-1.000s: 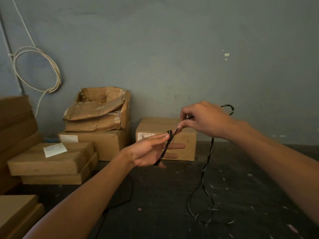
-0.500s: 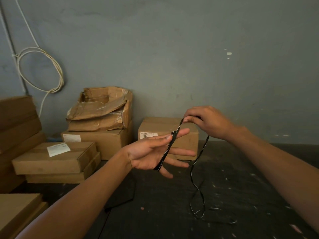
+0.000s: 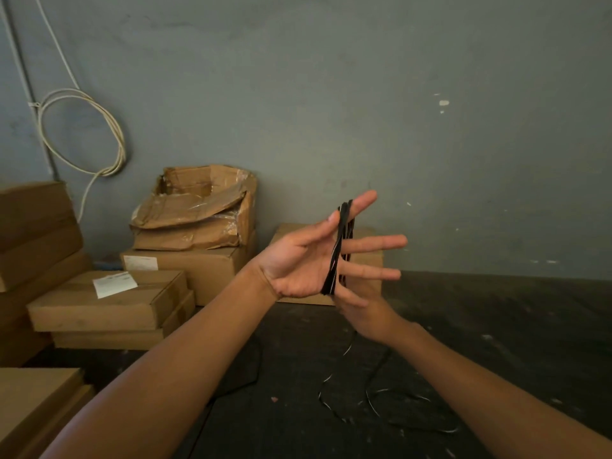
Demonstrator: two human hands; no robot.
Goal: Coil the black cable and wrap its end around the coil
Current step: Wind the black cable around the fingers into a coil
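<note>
1. Head cam: our left hand [image 3: 298, 263] is spread flat, palm up, w/ black cable [image 3: 338, 250] looped across the fingers.
2. Our right hand [image 3: 364, 313] sits just below; grip can't tell.
3. Loose cable trails on floor [image 3: 496, 326].

The left hand [image 3: 308, 260] now sits higher, fingers spread wider, and more turns of the black cable [image 3: 339, 250] band its palm. The right hand [image 3: 361, 309] has dropped from above that winding to just beneath it. Less slack trails below.
</note>
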